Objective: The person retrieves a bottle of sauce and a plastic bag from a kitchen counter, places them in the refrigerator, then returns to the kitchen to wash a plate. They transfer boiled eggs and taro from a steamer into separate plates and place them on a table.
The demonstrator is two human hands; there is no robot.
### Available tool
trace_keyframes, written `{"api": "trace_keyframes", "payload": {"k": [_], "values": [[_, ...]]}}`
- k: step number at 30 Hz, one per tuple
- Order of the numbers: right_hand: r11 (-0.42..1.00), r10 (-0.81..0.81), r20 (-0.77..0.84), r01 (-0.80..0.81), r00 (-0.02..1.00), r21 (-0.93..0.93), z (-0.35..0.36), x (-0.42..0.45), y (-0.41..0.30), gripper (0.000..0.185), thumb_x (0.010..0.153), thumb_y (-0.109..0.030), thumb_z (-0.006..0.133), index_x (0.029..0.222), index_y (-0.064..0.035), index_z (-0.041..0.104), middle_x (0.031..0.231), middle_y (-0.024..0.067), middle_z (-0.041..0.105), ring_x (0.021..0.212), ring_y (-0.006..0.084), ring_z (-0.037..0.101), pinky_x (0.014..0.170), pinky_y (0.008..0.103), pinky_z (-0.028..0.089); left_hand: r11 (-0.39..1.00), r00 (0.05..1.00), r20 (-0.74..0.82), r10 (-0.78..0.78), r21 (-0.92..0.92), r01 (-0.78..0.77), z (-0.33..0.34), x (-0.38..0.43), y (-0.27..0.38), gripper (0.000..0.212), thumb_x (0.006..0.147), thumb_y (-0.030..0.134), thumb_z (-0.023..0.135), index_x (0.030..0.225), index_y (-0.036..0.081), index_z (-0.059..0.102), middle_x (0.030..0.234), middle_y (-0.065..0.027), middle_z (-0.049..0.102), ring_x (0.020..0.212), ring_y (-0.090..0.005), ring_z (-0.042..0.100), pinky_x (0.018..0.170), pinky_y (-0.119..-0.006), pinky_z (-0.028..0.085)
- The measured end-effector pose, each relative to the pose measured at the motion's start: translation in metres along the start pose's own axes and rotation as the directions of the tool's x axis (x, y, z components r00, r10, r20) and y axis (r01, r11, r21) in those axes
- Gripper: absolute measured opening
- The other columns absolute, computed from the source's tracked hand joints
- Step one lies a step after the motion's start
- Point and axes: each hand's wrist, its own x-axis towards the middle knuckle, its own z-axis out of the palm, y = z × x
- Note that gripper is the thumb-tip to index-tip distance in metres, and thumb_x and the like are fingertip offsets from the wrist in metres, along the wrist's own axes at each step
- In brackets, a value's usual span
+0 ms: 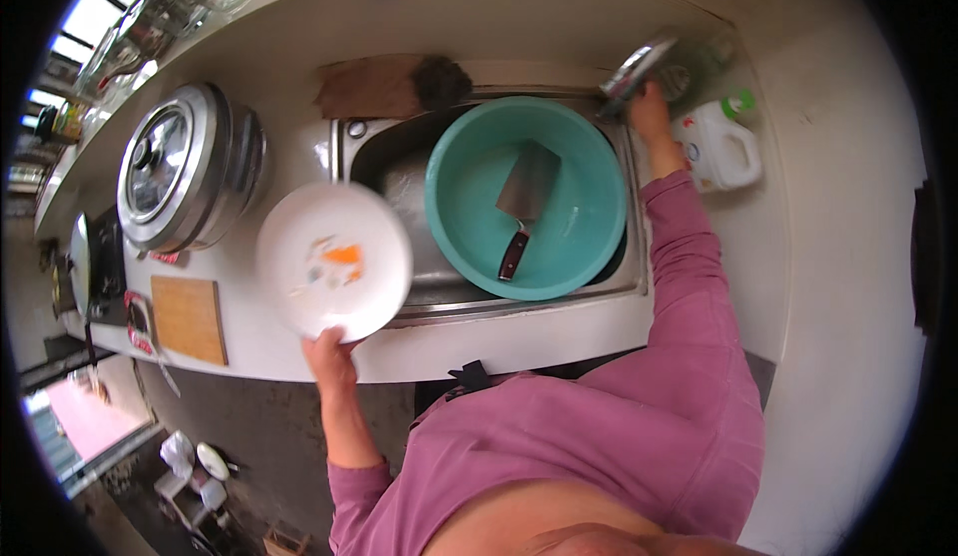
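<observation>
My left hand point(331, 361) grips the near rim of a white plate point(299, 219), held over the counter by the sink's left end. An orange patch and small marks show at the plate's middle. At the far right my right hand point(653, 118) is closed on a blurred, shiny silvery packet or pouch point(636, 66); its exact kind is unclear. Between my hands a turquoise plastic basin point(449, 234) rests in the steel sink point(397, 182). A cleaver point(528, 189) with a dark riveted handle lies inside the basin.
A white jug with a green cap point(718, 144) stands right of the sink, near a blurred greenish bottle point(703, 62). Behind the sink lie a brown cloth point(367, 86) and a dark scrubber point(441, 83). Leftward are a lidded steel pot point(187, 174) and a wooden board point(188, 320).
</observation>
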Motion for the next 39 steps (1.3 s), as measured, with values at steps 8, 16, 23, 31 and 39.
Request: {"api": "trace_keyframes", "payload": {"k": [8,16,23,31,39], "values": [[0.969,-0.213,0.267,0.238,0.94,-0.065,-0.009,0.019,0.011,0.039,0.085,-0.018,0.057,0.119,-0.0014,0.055,0.123,0.0227,0.053,0.112,0.04,0.051,0.092,0.0397,0.043,0.982,0.905,0.38,-0.191,0.066,0.179,0.176,0.024,-0.046,0.043,0.075,0.001,0.046,0.117,-0.006,0.047,0.104,-0.0164,0.06,0.085,-0.027,0.066,0.064,-0.036,0.06],[0.961,-0.118,0.155,0.152,0.981,-0.229,-0.007,0.0,0.063,0.049,0.084,-0.014,0.055,0.128,0.005,0.042,0.14,0.0257,0.035,0.131,0.0397,0.034,0.106,0.0407,0.033,0.965,0.812,0.523,-0.261,0.133,0.224,0.253,0.027,-0.069,0.048,0.077,0.003,0.043,0.124,-0.004,0.036,0.109,-0.0198,0.057,0.088,-0.0282,0.065,0.065,-0.035,0.059],[0.863,-0.503,0.42,0.413,0.756,0.29,0.013,-0.125,-0.074,0.067,0.08,-0.023,0.067,0.136,0.001,0.04,0.146,0.0209,0.03,0.137,0.0345,0.025,0.112,0.0407,0.022,0.972,0.868,0.448,-0.214,0.009,0.235,0.268,0.028,-0.086,0.039,0.089,0.012,0.042,0.126,-0.001,0.037,0.116,-0.0191,0.053,0.093,-0.0283,0.063,0.069,-0.036,0.059],[0.855,-0.397,0.558,0.515,0.728,-0.064,0.042,-0.141,-0.107,0.069,0.085,-0.044,0.055,0.141,-0.0093,0.036,0.152,0.0114,0.022,0.142,0.0297,0.014,0.113,0.053,0.007,0.99,0.905,0.405,-0.131,-0.002,0.144,0.267,0.028,-0.103,0.037,0.087,0.013,0.044,0.123,0.001,0.044,0.109,-0.015,0.058,0.093,-0.0263,0.063,0.071,-0.04,0.058],[0.76,-0.479,0.524,0.631,0.704,-0.154,0.019,-0.12,-0.089,0.074,0.083,-0.043,0.056,0.139,-0.0005,0.035,0.149,0.0177,0.026,0.139,0.0308,0.021,0.114,0.0431,0.013,0.993,0.907,0.414,-0.071,-0.061,0.106,0.267,0.044,-0.11,0.043,0.082,0.011,0.045,0.123,0.0,0.045,0.113,-0.0141,0.057,0.096,-0.0262,0.061,0.072,-0.04,0.057]]}}
